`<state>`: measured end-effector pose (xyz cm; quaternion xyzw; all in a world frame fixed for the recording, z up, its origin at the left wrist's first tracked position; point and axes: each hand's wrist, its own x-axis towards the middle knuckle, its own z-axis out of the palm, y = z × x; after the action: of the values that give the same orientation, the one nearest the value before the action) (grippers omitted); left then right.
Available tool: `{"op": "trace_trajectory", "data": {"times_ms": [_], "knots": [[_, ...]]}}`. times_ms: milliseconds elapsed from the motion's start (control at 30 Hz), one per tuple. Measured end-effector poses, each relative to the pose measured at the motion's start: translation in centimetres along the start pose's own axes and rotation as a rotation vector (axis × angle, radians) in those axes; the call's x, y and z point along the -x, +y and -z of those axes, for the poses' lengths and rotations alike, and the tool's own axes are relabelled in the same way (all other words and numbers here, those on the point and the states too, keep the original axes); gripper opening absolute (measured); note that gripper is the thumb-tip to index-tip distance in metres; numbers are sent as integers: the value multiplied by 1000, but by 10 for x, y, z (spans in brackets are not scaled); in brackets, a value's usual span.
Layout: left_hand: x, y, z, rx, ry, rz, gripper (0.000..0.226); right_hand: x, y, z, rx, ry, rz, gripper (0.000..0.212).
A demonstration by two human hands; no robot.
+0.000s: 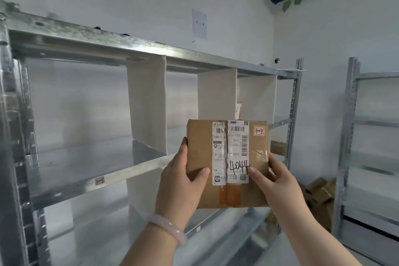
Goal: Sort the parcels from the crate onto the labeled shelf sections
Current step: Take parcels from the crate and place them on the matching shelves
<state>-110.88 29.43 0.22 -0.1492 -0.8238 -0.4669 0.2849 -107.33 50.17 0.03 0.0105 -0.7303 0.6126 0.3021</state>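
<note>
Your left hand and right hand grip the cardboard box by its sides in front of the metal shelf; it seems light and stiff, so hold the edges

Brown parcel — white labels; grey metal shelf; white dividers

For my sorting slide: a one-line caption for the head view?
A cardboard parcel marked 1-2, held by the left hand and right hand before a divided metal shelf.
</note>
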Motion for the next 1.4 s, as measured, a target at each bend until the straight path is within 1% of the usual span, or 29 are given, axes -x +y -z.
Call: {"op": "trace_trajectory", "data": {"times_ms": [100,300,433,600,667,900,1100,1233,1400], "knots": [[-25,-14,-22,-68,22,9,79,-35,26,-10,-12,-31,-20,49],[-83,-55,-53,-85,65,5,82,-112,71,-52,-20,-78,-8,46],[-137,-76,-62,-90,106,6,84,-170,73,-76,-32,-132,1,43],[-194,-92,-77,-197,210,-19,83,-240,90,-107,-50,-158,45,41],[-206,-101,-86,-218,231,25,84,-261,101,-122,-73,-197,60,44],[-240,-128,-116,-298,358,197,82,-328,137,-170,-123,-350,98,42],[-259,-141,-142,-323,472,317,82,-364,159,-193,-142,-462,104,54],[-265,-147,-149,-346,509,376,81,-376,172,-201,-150,-508,131,52],[-280,-157,-150,-339,552,448,84,-394,172,-215,-133,-592,115,65]]}}
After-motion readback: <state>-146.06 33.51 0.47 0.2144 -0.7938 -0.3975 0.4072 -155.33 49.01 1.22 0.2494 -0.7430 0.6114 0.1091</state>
